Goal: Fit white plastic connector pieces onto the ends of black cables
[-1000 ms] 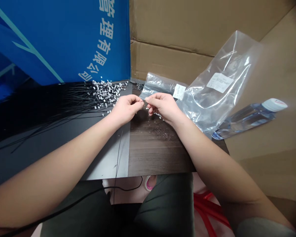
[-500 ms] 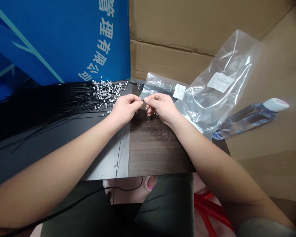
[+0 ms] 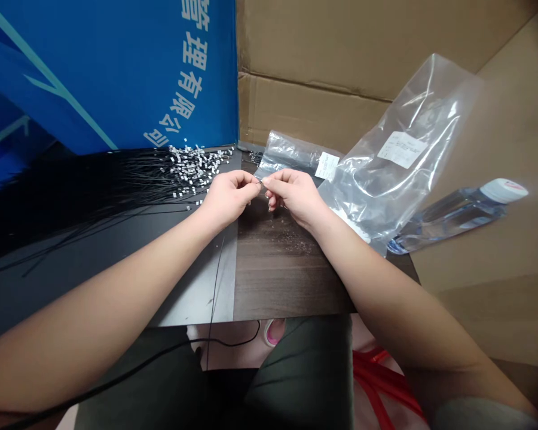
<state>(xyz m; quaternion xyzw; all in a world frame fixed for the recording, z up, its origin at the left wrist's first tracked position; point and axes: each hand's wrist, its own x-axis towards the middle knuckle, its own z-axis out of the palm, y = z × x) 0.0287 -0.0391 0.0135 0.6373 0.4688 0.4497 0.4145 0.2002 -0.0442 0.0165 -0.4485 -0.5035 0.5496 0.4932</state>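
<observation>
Over dark tabletop (image 3: 273,280), a thin black strand (image 3: 215,263) is being pinched tight between left hand (image 3: 228,196) and right hand (image 3: 296,194), fingertips meeting for fine control, strand pile (image 3: 116,179) at ten o'clock.

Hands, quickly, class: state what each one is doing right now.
Left hand: fingers pinched shut on a thin black wire.
Right hand: fingers pinched shut at the same spot; what they grip is too small to tell.

Dark table (image 3: 278,280) bears black wires (image 3: 94,185) (white-tipped) and clear plastic bags (image 3: 385,185).
</observation>
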